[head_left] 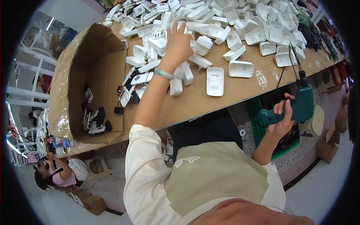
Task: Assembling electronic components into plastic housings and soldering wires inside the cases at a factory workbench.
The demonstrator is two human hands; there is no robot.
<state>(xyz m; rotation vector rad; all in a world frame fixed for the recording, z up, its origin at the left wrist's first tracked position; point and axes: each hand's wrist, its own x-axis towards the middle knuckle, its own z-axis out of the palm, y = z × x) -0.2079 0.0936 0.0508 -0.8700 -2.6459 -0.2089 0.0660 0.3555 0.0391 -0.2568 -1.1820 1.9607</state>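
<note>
My left hand (179,44), a pale bangle (164,73) on its wrist, reaches into the near side of a heap of white plastic housings (210,30). Its fingers are spread over the pieces, and the fingertips are partly lost among them. On the right, my right hand (282,119) is wrapped round the handle of a green electric screwdriver (304,100). The tool's black chuck and long thin bit point away from me over the table's edge. Two single housings, one upright (215,81) and one lying sideways (241,69), rest open side up in front of the heap.
A large open cardboard box (60,90) stands on the table's left, with black and white parts inside. Small electronic pieces (125,95) lie beside it. Below the table on the right are a green crate (287,150) and a stool (317,120). Another person (60,174) sits at lower left.
</note>
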